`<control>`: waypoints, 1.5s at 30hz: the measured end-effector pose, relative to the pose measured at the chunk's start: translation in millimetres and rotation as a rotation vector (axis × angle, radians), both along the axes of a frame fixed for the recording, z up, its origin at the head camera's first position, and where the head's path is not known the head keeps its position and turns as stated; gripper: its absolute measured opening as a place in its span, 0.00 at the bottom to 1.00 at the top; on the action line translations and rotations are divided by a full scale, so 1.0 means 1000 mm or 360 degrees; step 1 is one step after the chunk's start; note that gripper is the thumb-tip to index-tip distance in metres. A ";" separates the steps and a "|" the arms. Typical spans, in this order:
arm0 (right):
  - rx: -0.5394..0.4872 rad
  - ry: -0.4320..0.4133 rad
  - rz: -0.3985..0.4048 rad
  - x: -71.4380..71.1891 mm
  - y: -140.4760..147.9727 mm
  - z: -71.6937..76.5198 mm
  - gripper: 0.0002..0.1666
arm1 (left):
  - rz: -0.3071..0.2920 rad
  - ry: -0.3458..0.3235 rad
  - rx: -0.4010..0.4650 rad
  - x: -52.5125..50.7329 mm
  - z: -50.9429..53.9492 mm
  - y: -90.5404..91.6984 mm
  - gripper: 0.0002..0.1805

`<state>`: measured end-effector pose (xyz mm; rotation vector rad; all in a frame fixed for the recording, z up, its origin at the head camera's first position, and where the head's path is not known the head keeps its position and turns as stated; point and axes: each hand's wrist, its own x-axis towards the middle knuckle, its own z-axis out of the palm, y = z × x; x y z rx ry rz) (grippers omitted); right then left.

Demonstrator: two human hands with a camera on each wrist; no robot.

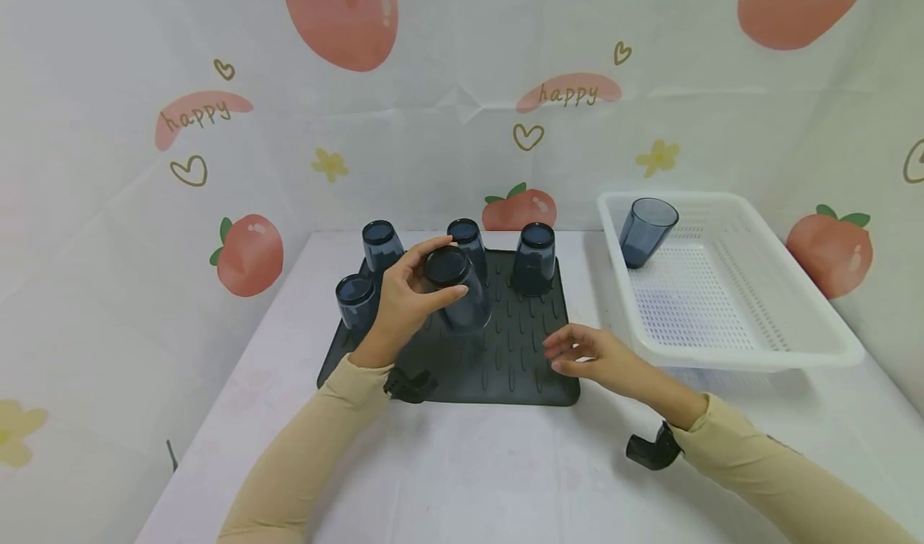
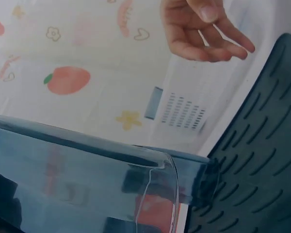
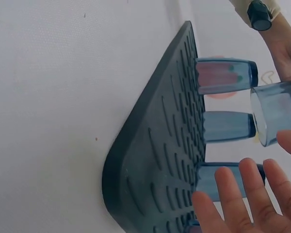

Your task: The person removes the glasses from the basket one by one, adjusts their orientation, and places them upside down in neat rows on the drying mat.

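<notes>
My left hand grips a clear blue drinking glass near its base, with thumb and fingers around it. This glass is upside down, its rim facing the dark ribbed drying mat; the right wrist view shows it raised off the mat. Several more blue glasses stand inverted on the mat, among them a glass at the back right and a glass at the left. By the mat's right edge hovers my right hand, fingers loosely bent and holding nothing.
A white plastic basket with a perforated bottom stands right of the mat. Inside its back left corner leans another blue glass. Behind the white table rises a fruit-patterned cloth backdrop.
</notes>
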<state>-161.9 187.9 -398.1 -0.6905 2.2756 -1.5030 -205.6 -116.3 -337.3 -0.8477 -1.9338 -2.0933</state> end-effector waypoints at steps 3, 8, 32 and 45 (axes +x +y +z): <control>0.0006 -0.0001 -0.0003 0.000 0.000 -0.002 0.21 | 0.0035 -0.0006 -0.0030 -0.001 -0.003 -0.002 0.38; 0.0014 -0.0012 -0.0015 0.001 0.000 -0.004 0.21 | 0.0069 -0.0051 -0.0082 -0.003 -0.011 -0.004 0.37; -0.0032 -0.0015 0.0010 0.002 -0.002 -0.004 0.20 | 0.0098 -0.0178 -0.0333 -0.015 -0.053 -0.004 0.36; -0.0047 -0.0044 -0.0005 0.006 -0.003 -0.002 0.20 | 0.0107 -0.0225 -0.0376 -0.016 -0.060 -0.005 0.37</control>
